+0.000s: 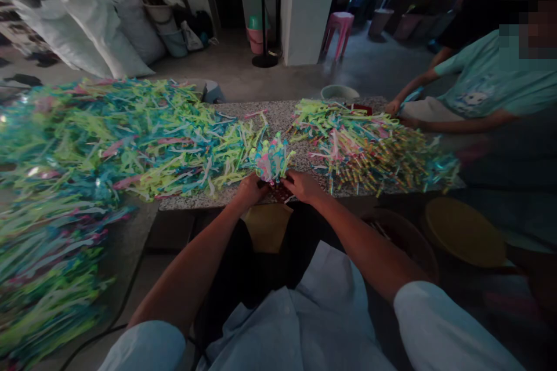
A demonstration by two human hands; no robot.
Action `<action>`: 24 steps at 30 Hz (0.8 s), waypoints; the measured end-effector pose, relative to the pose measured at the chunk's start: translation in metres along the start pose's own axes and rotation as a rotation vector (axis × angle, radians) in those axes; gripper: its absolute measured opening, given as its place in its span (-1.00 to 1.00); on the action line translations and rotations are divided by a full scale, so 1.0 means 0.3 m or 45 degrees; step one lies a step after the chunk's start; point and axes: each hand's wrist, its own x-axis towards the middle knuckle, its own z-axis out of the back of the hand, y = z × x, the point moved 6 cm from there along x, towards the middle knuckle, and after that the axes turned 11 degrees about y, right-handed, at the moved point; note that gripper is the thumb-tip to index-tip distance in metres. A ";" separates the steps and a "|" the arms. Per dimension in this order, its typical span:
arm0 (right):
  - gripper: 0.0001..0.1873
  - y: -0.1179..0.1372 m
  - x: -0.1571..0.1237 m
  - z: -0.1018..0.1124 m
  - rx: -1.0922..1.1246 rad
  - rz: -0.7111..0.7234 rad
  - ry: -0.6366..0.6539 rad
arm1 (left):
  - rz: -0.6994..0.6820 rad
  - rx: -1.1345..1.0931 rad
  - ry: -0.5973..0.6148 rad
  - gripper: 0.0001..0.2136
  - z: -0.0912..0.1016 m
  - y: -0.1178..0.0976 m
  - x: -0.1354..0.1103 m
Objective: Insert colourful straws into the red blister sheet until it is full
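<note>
My left hand (251, 188) and my right hand (301, 184) meet at the near edge of a speckled stone table (282, 116). Together they grip a small bunch of coloured strips (270, 161), pink, blue and green, which fans upward from between my fingers. A dark reddish thing sits under the bunch between my hands; I cannot tell what it is. A big heap of loose green, blue and pink strips (130, 139) lies to my left. A pile of finished stick-like bundles (374, 148) lies to my right.
Another person in a teal shirt (491, 84) sits at the far right with forearms on the table. A brown basket (404, 237) and a yellow round lid (463, 232) sit low on my right. White sacks (100, 23), a pink stool (339, 26) and a fan stand (264, 58) stand behind.
</note>
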 end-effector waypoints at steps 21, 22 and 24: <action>-0.76 -0.021 0.017 0.031 0.050 0.071 0.125 | 0.003 0.020 -0.008 -0.80 -0.009 0.013 0.001; -0.75 -0.023 0.016 0.026 0.044 0.075 0.124 | 0.005 0.012 -0.011 -0.80 -0.007 0.012 0.002; -0.73 -0.021 0.015 0.021 0.008 0.082 0.125 | 0.012 0.004 -0.006 -0.80 -0.005 0.009 0.002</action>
